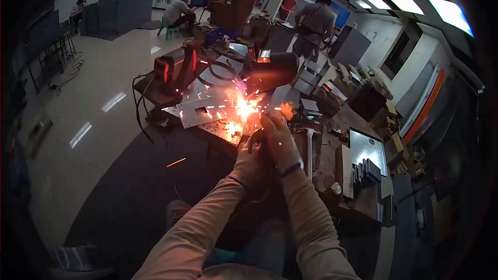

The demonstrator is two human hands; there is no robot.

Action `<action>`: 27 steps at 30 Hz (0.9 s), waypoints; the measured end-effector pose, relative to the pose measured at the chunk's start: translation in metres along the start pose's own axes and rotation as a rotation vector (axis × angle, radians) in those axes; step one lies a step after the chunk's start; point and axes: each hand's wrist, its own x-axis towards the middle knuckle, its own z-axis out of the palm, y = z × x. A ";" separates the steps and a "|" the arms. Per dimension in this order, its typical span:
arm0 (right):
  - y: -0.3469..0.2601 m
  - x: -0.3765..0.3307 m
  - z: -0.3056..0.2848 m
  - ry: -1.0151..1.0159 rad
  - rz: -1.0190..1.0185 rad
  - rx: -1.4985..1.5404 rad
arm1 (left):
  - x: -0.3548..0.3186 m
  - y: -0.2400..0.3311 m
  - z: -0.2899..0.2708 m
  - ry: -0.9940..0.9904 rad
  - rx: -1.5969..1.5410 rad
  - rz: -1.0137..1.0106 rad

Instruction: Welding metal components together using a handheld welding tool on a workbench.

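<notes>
Both my hands are gloved and close together at the near edge of the workbench. My right hand [281, 145] is closed around a dark welding torch [255, 138], its fingers near the bright arc. Just below and to the left, my left hand [248, 165] is wrapped round the torch's lower part; the fingers are partly hidden. A white-orange arc throws sparks over the work and its glare hides the spot being struck. Left of the arc lies a flat metal plate [193, 116] with a square cutout.
Behind the arc rests a dark cylinder [277, 70]. Red-and-black equipment [166, 70] stands at the bench's left. To the right are a metal clamp [309, 151], a shiny sheet [365, 148] and small dark blocks [367, 171]. One person [315, 23] stands beyond; another [179, 11] sits on a stool.
</notes>
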 end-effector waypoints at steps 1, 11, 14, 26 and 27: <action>0.002 -0.003 -0.005 0.009 -0.002 0.004 | -0.002 0.003 0.003 -0.009 0.003 -0.003; 0.038 -0.153 -0.071 0.331 -0.336 0.112 | -0.021 0.045 0.025 -0.043 1.412 0.437; 0.061 -0.170 -0.093 0.487 -0.332 -0.187 | -0.083 0.082 0.070 -0.165 0.729 0.242; 0.050 -0.210 -0.117 0.457 -0.294 0.319 | -0.178 0.081 0.057 -0.619 1.164 1.015; 0.052 -0.214 -0.119 0.469 -0.284 0.305 | -0.167 0.104 0.062 -0.619 1.163 1.114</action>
